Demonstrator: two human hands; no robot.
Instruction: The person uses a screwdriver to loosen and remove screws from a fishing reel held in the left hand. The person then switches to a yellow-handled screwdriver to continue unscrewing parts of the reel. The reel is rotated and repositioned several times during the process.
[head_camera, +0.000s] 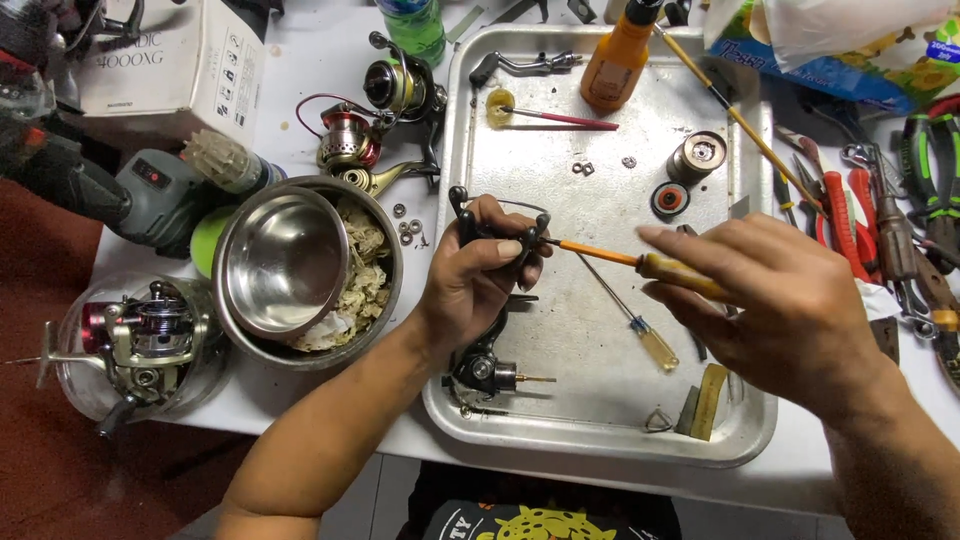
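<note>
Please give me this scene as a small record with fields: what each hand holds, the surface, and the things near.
left hand: holds a black fishing reel part over the tray
right hand: holds an orange-handled screwdriver, tip at the reel part
surface: metal tray on a white table
in tray: second screwdriver, orange bottle, small nuts
left of tray: steel bowls, spinning reels
right of tray: pliers
</note>
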